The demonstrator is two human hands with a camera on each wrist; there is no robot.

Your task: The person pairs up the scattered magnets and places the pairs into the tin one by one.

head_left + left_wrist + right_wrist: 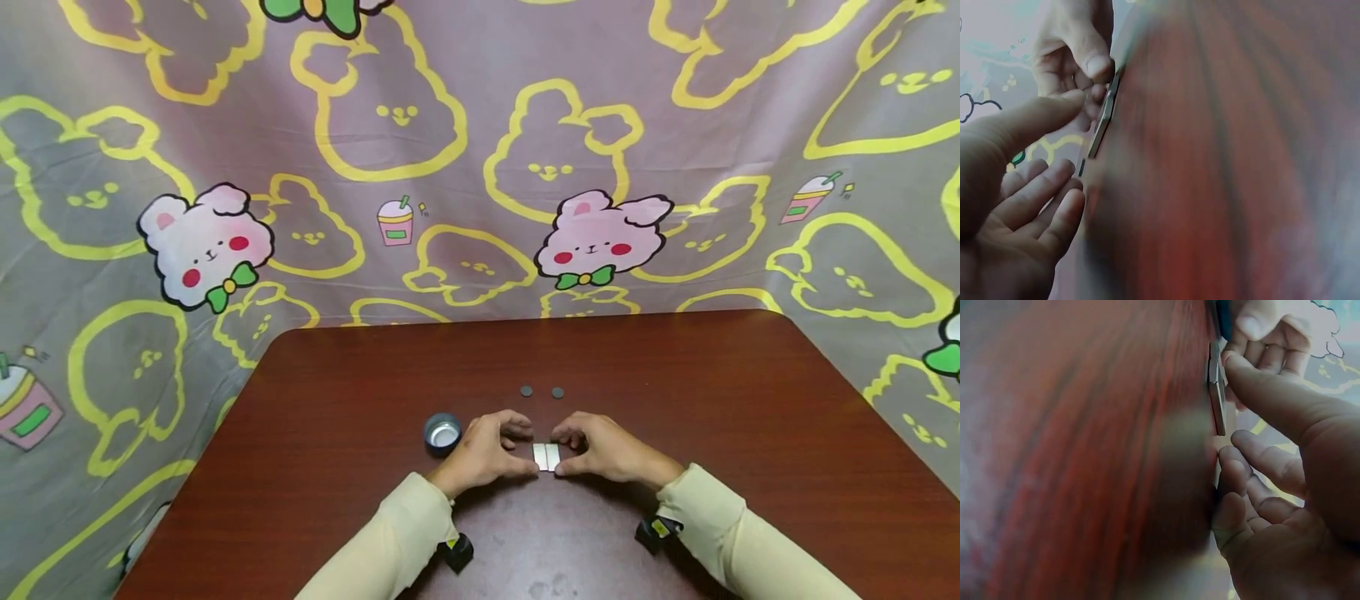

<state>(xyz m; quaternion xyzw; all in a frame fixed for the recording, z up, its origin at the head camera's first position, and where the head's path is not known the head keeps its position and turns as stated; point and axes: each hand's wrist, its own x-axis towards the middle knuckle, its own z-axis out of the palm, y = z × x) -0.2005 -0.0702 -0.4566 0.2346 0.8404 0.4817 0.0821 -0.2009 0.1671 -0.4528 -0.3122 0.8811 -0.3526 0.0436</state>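
Two small flat rectangular pieces [547, 457], pale and silvery on top, lie side by side on the dark wooden table with a thin dark line between them. At their left is my left hand [491, 450], thumb tip right by the near left corner and fingers loosely bent farther back. My right hand [606, 450] mirrors it, its thumb at the near right corner. Seen edge-on in the left wrist view, the pieces [1105, 115] look thin, with the left fingers spread around nothing. In the right wrist view, the right fingers [1260, 506] are likewise loosely bent.
A round dark container with a shiny inside [442, 433] stands just left of my left hand. Beyond the hands lie two small dark discs, one on the left [527, 391] and one on the right [558, 392]. A patterned curtain [480, 167] hangs behind the table.
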